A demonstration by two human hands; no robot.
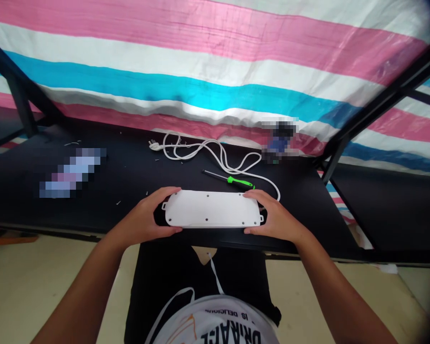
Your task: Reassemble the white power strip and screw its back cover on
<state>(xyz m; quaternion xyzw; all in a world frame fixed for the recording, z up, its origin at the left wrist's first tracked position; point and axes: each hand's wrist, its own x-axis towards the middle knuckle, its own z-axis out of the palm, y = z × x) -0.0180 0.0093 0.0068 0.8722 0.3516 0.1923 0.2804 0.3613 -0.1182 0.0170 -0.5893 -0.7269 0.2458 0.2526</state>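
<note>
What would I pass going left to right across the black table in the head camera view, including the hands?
Blurred patch → left hand → white power strip, back side up, gripped at both ends → right hand. Farther back, the white plug lies left of the green-handled screwdriver, then a second blurred patch.

The only readable lettering stands on the person's white printed T-shirt [215, 322], low in the view, below and between the two hands. It appears upside down to the camera. A small line of dark print reads "IS DELICIOUS", with any word before "IS" hidden. Under it runs a row of large black block letters, cut off by the frame edge; they look like "DRIKAFL", though the whole word cannot be made out. Nothing else carries legible writing; two patches on the black worktop [129, 177] are blurred out.
</note>
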